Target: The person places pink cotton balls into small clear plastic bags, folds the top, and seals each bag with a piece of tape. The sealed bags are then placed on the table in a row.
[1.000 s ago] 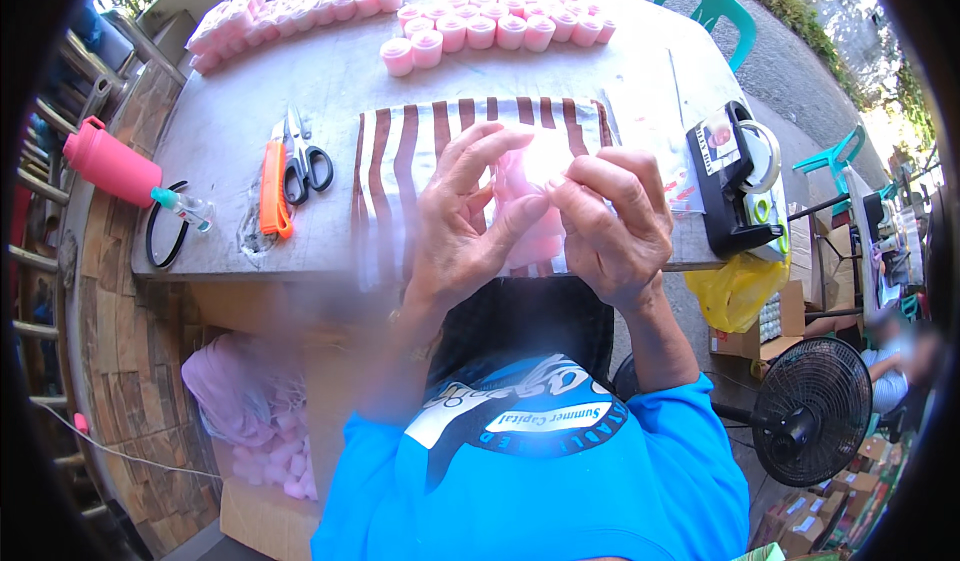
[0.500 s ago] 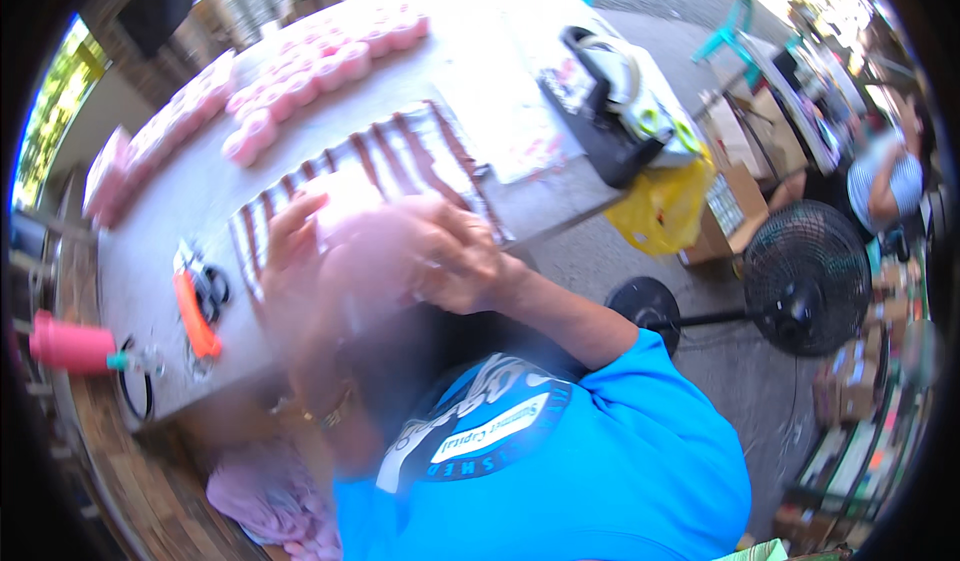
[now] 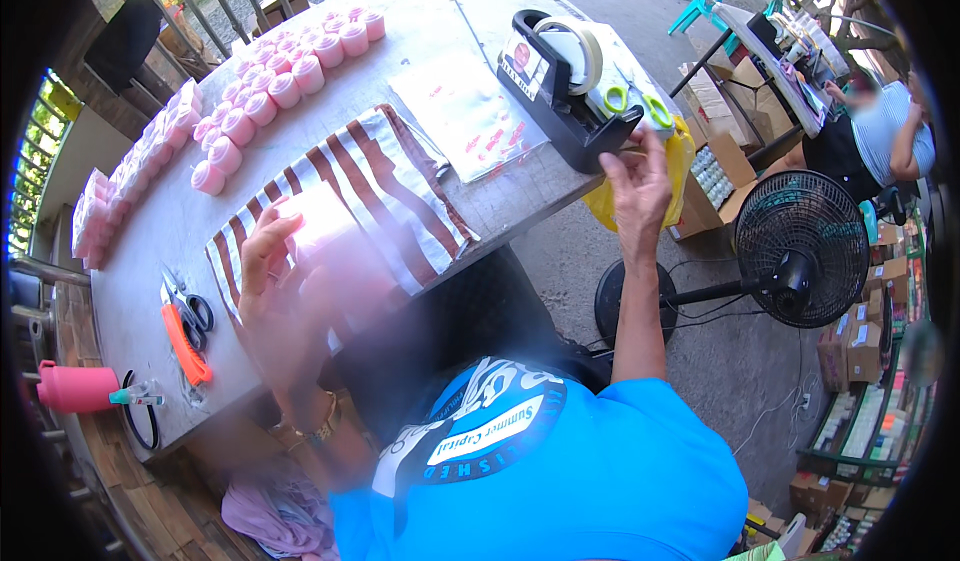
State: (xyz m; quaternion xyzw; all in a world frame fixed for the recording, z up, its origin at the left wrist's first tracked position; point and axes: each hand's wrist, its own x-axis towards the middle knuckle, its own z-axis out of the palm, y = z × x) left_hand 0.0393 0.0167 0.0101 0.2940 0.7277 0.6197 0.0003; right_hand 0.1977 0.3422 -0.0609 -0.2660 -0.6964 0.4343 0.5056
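My left hand (image 3: 275, 281), blurred by haze at the lower part, grips a pink bagged bundle (image 3: 315, 241) above a brown-and-white striped cloth (image 3: 395, 186). My right hand (image 3: 637, 186) reaches to the front end of a black tape dispenser (image 3: 540, 86), fingers curled at it; what they pinch is too small to make out. A white sheet pile with pink bits (image 3: 470, 121) lies between cloth and dispenser. Orange cutter (image 3: 185, 341) and black-handled scissors (image 3: 197, 311) lie left of my left hand.
Rows of pink tubs (image 3: 285, 91) and bagged bundles (image 3: 95, 221) line the table's back. A pink tumbler (image 3: 75, 386) stands left. A standing fan (image 3: 800, 251), yellow bag (image 3: 607, 211) and cartons (image 3: 720, 186) are at right, with a seated person (image 3: 880, 141) at another table (image 3: 785, 81).
My view has swung to the right. My right hand has let go of the pink bundle and moved rightward to the tape dispenser, while my left hand keeps the bundle.
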